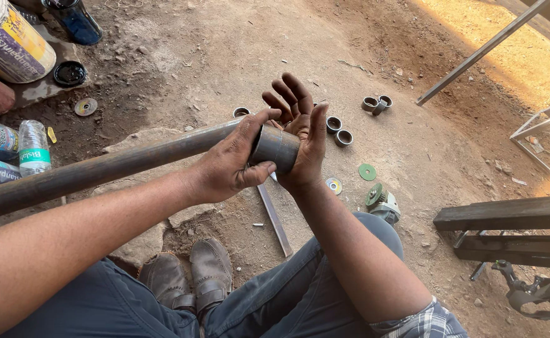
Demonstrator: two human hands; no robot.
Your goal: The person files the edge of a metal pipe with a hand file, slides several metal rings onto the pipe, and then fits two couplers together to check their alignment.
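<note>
I judge a fitting step: my left hand (228, 166) grips the long steel pipe (99, 169) near its end, my right hand (306, 134), fingers spread, presses its flat palm on the pipe's mouth. The next move needs square alignment. Counted on the ground: five short cut rings (344, 138), one angle grinder (382, 203).

A long, dark steel pipe (112, 166) runs from the left edge of the view, rising gently to the right, held above the dirt ground over the person's lap. Its surface is dull brown-grey with a faint sheen. On its right end sits a short steel sleeve (276, 148), slightly wider than the pipe, grey and smooth. The left hand (228, 166) wraps the pipe where it meets the sleeve. The right hand (305, 134), open-palmed, presses flat against the sleeve's end.
</note>
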